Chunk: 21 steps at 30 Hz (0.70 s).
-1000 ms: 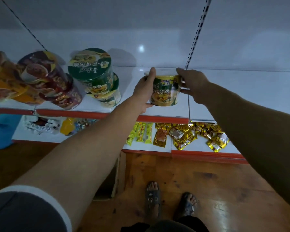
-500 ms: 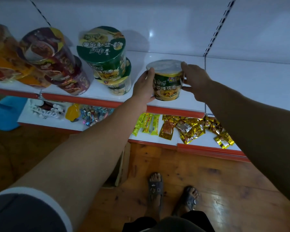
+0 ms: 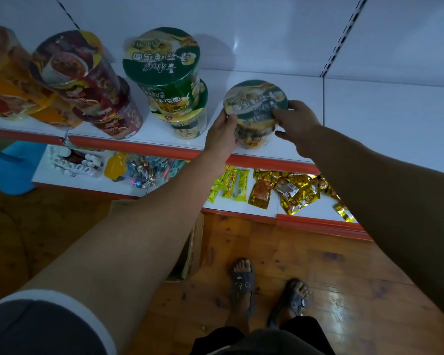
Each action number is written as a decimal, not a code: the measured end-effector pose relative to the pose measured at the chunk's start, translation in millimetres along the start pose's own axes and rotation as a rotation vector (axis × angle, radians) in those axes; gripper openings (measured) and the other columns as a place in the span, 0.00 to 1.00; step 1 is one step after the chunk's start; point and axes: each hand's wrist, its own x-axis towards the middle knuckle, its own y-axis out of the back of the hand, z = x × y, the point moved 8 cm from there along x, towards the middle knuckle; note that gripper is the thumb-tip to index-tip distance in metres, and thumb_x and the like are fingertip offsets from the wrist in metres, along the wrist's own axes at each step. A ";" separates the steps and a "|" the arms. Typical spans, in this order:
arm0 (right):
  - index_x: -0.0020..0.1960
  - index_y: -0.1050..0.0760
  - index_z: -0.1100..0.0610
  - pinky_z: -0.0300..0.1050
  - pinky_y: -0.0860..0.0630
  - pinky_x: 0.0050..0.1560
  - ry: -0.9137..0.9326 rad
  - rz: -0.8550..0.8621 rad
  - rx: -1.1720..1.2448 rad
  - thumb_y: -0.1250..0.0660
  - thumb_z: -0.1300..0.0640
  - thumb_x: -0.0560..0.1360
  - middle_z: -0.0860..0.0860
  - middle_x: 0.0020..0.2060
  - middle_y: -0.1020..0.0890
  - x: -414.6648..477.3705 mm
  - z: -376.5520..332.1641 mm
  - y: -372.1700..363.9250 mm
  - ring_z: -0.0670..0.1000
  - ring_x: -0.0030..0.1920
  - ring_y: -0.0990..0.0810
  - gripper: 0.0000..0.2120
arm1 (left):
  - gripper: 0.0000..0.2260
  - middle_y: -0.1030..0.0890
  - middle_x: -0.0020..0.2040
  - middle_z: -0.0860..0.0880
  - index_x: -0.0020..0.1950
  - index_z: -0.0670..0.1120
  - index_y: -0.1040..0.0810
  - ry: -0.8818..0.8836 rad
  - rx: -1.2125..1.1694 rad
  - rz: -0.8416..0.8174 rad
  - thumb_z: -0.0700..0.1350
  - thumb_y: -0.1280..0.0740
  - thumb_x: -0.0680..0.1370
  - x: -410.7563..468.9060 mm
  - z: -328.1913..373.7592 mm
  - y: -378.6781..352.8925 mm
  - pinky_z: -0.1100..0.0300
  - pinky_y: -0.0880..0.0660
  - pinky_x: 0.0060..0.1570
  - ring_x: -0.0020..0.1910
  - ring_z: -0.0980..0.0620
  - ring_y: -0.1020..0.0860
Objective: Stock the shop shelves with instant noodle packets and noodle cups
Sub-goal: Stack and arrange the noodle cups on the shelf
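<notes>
Green-lidded stacked cups [image 3: 169, 80] are standing two high near the front edge of the shelf [image 3: 374, 119]. Just right of them I am curling my left hand [image 3: 222, 135] round the side of the noodle cup [image 3: 254, 106], a green and yellow tub with a round printed lid, sitting lid up by that red edge. My right hand [image 3: 296, 126] is pinching its rim.

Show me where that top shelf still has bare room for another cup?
The white upper shelf is bare right of the green-lidded noodle cup held between the left hand and right hand. Bare board also lies behind that cup. Left of it is crowded: stacked green cups, purple cups, orange cups.
</notes>
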 end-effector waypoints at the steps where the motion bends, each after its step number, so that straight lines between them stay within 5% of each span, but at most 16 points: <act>1: 0.68 0.30 0.56 0.53 0.21 0.59 -0.007 0.006 -0.014 0.36 0.58 0.80 0.52 0.55 0.23 -0.3 2.4 0.0 0.53 0.56 0.23 0.18 | 0.18 0.26 0.66 0.50 0.73 0.56 0.31 0.021 0.029 -0.005 0.54 0.42 0.83 -1.1 -3.7 1.9 0.57 0.25 0.53 0.63 0.49 0.26; 6: 0.69 0.30 0.55 0.54 0.21 0.59 -0.008 0.041 -0.024 0.35 0.58 0.79 0.52 0.53 0.23 -1.4 6.1 0.4 0.52 0.53 0.24 0.19 | 0.16 0.25 0.60 0.49 0.70 0.53 0.28 0.041 0.089 0.018 0.54 0.41 0.83 -4.9 -6.3 6.3 0.55 0.23 0.52 0.61 0.47 0.25; 9: 0.69 0.30 0.56 0.51 0.21 0.58 -0.015 0.048 -0.019 0.35 0.56 0.79 0.53 0.57 0.22 -4.7 5.4 3.5 0.54 0.57 0.23 0.19 | 0.07 0.23 0.53 0.52 0.51 0.54 0.23 0.025 0.138 0.094 0.53 0.40 0.82 -8.5 -3.2 9.6 0.48 0.26 0.62 0.59 0.46 0.24; 12: 0.73 0.32 0.57 0.50 0.20 0.56 -0.039 0.090 -0.013 0.34 0.56 0.78 0.54 0.60 0.23 -8.5 4.0 14.6 0.52 0.52 0.21 0.24 | 0.12 0.24 0.44 0.50 0.40 0.51 0.26 -0.006 0.227 0.153 0.51 0.41 0.82 -20.8 9.3 10.3 0.53 0.28 0.50 0.49 0.47 0.26; 14: 0.72 0.31 0.58 0.53 0.20 0.57 -0.038 0.116 -0.036 0.33 0.56 0.77 0.55 0.58 0.22 -11.5 1.8 24.2 0.53 0.49 0.20 0.24 | 0.12 0.22 0.47 0.47 0.45 0.44 0.23 -0.054 0.263 0.194 0.50 0.40 0.81 -29.5 15.5 10.9 0.53 0.29 0.48 0.49 0.45 0.25; 17: 0.65 0.26 0.64 0.61 0.22 0.58 -0.014 0.162 -0.101 0.33 0.57 0.77 0.63 0.52 0.19 -20.7 -3.6 44.1 0.56 0.48 0.19 0.19 | 0.14 0.21 0.62 0.48 0.63 0.45 0.23 -0.123 0.211 0.321 0.50 0.36 0.80 -50.3 22.9 16.1 0.55 0.27 0.57 0.60 0.49 0.23; 21: 0.58 0.23 0.57 0.55 0.19 0.53 0.018 0.259 -0.172 0.33 0.55 0.74 0.57 0.48 0.19 -32.6 -10.5 82.4 0.57 0.48 0.19 0.14 | 0.09 0.19 0.54 0.54 0.58 0.50 0.22 -0.265 0.286 0.288 0.50 0.35 0.80 -75.6 45.8 -3.6 0.62 0.26 0.47 0.49 0.57 0.22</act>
